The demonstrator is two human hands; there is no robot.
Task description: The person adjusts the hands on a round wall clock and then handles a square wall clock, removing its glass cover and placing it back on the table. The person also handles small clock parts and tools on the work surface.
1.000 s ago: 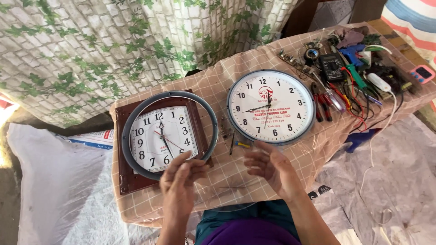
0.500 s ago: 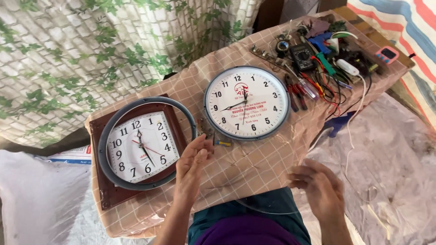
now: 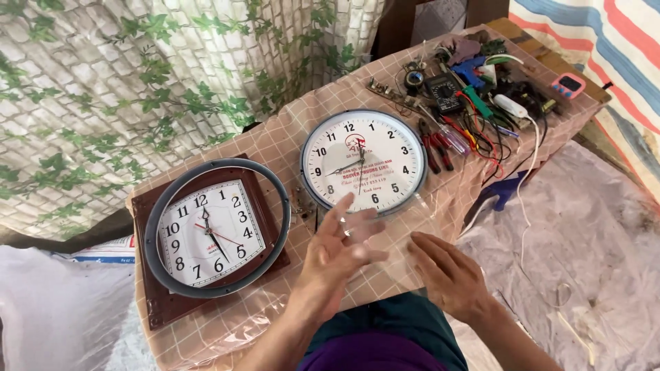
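My left hand [image 3: 337, 254] and my right hand [image 3: 447, 275] hold a clear round cover [image 3: 395, 237] between them above the table's near edge. The left fingers are spread flat against it and the right hand takes its right edge. Just behind the cover lies a round white wall clock [image 3: 363, 161] with a grey rim. To the left lies a square brown clock [image 3: 210, 233] with a white face, and a loose grey ring [image 3: 157, 206] rests on it.
The table wears a beige checked cloth [image 3: 275, 148]. Red-handled pliers [image 3: 433, 148], a black multimeter [image 3: 443, 93], a blue tool [image 3: 471, 69], wires, a white cable [image 3: 522, 137] and a pink timer [image 3: 567, 84] crowd its far right. Small screws [image 3: 300, 206] lie between the clocks.
My right hand swung out to the right and came back toward the middle. Both hands now meet on the clear cover in front of the round clock. The view shifted left.
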